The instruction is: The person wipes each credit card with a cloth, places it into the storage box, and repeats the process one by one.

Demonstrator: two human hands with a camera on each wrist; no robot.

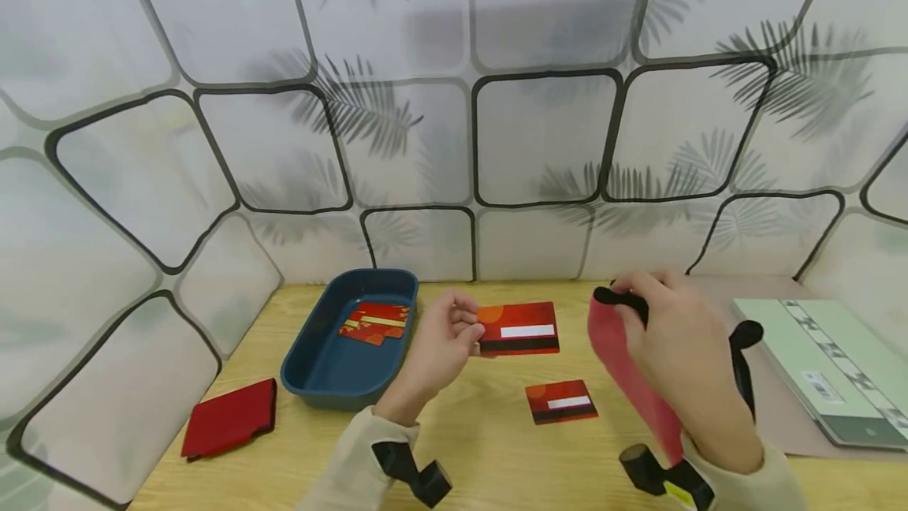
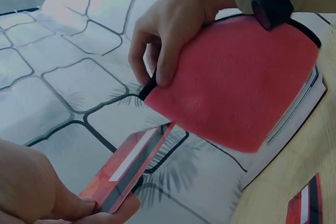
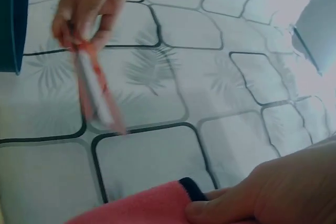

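Pinches a red card [image 1: 521, 328] in the left hand [image 1: 445, 341], above the wooden table [image 1: 482, 448]. Grips a black-edged pink cloth [image 2: 241, 82] in the right hand [image 1: 681, 361], apart from the card. Has a second red card [image 1: 562, 402] lying on the table between both hands; to the left, a blue tray [image 1: 336, 373] with patterned cards [image 1: 372, 322] inside, then a red case [image 1: 230, 418]; far right, a pale green box [image 1: 773, 326].
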